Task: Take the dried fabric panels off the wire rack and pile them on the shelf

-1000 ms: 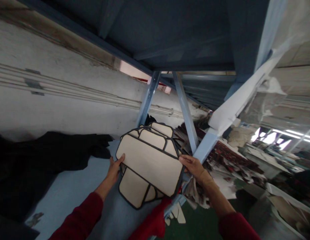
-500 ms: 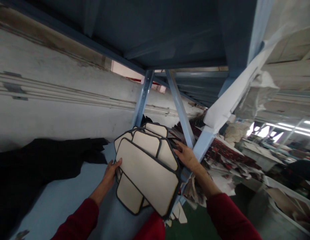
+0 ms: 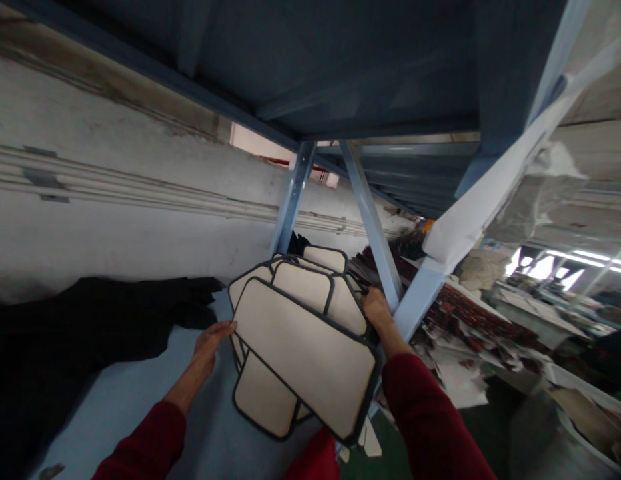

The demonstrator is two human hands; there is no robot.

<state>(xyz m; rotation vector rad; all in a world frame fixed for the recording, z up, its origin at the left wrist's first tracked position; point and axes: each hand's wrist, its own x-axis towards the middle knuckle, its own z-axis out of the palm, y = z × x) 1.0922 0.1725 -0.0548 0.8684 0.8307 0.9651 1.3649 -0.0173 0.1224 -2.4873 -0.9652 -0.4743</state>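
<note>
Panels [image 3: 305, 360] were plain cream, edged all round in black. Sleeves [image 3: 430, 420] were solid dark red, the cloth at bottom centre [image 3: 314, 460] brighter red. Shelf top [image 3: 155, 380] was light blue, deck overhead [image 3: 365, 60] dark blue-grey, braces [image 3: 373, 230] light blue. Draped fabric [image 3: 115, 310] was plain black, wall [image 3: 140, 257] dirty white, floor [image 3: 393, 453] dark green. Stacked sheets at right [image 3: 473, 310] were mottled red-brown and white.

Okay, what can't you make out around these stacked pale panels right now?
In the head view:
Lower panels: mostly covered by the top panel.
Right hand: fingers mostly hidden, behind the hand itself or the panels.
Black material: cut off by the left picture edge.
Far background: too blurred to identify items.
</note>
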